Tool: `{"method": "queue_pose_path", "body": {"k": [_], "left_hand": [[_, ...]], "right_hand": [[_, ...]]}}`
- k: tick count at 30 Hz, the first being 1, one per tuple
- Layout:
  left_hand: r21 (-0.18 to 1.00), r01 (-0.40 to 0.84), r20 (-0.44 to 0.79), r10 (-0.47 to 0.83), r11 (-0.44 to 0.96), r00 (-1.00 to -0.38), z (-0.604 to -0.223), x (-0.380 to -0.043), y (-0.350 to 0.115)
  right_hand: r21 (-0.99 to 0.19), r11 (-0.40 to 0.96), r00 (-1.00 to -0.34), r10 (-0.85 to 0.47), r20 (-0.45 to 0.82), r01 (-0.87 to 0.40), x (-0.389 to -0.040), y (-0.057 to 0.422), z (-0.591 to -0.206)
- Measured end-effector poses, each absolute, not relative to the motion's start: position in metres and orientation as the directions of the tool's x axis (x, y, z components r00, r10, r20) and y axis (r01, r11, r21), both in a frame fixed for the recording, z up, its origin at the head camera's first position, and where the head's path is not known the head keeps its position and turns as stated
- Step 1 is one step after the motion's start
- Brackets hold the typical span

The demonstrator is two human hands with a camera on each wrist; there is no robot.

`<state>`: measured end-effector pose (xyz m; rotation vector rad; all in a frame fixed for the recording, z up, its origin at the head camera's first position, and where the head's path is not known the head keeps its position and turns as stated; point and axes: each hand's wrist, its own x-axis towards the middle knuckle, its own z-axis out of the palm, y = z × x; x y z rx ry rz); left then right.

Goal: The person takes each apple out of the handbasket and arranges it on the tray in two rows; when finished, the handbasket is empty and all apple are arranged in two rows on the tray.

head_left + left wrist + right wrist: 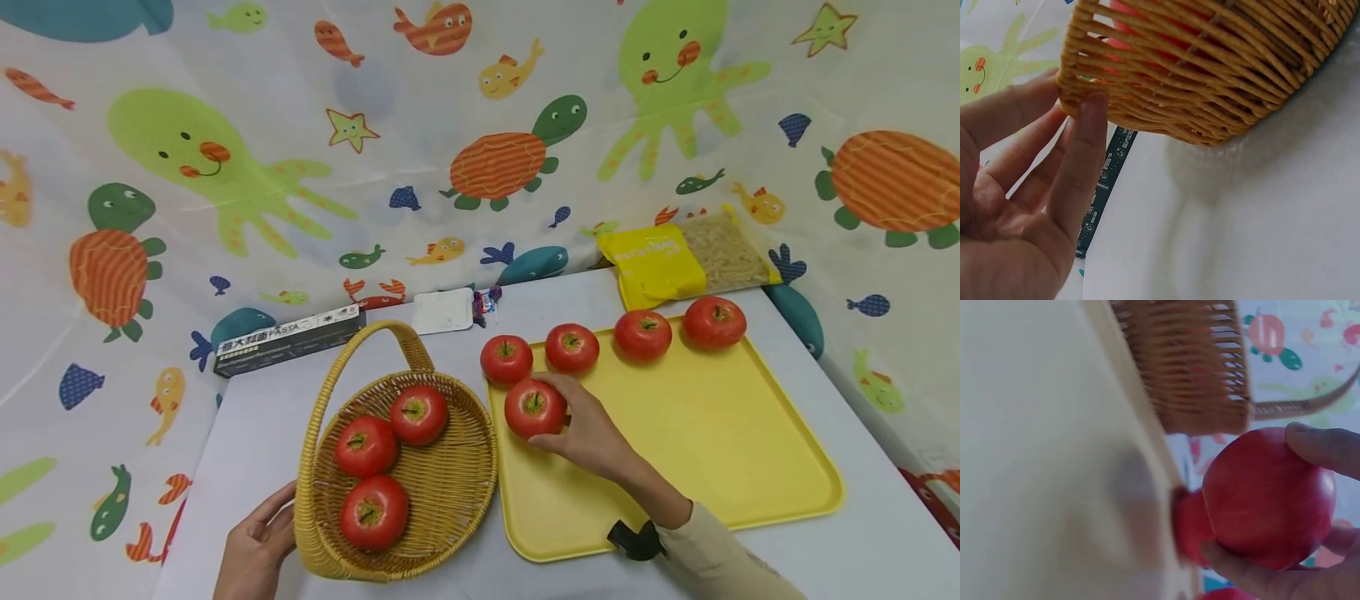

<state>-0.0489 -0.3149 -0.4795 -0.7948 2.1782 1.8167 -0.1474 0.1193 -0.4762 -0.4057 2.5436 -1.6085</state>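
the glossy red apple (535, 408), yellow-green round its stem, sits gripped in the right hand (588, 433), partly hiding its fingers; the left hand (260, 537) pinches the basket (446, 487).

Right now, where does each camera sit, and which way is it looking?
Head: on the person's head, facing forward and down at the basket and yellow tray; the left hand, right hand and right sleeve show.
Left wrist: on that wrist, looking along the left hand at the basket's outside; only that hand shows.
Right wrist: on that wrist, looking along the right hand at the held apple; part of that hand shows.
Shared: head and right wrist views both show the held apple; all three show the basket.
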Motion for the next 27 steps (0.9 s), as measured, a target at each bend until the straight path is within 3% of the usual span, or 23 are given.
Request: {"method": "queue_pose_path", "body": {"k": [14, 27], "left_hand": [[0.848, -0.520, -0.482, -0.263, 0.100, -0.836, -0.478, -0.049, -0.315], [0.847, -0.528, -0.493, -0.278, 0.066, -0.825, -0.476, -0.051, -0.314]], "right_hand": [[-0.894, 0.430, -0.959, -0.282, -0.004, -0.123, -0.142, 0.102, -0.505], [-0.852, 0.496, -0.930, -0.366, -0.033, -0.165, -0.144, 0.105, -0.501]]}}
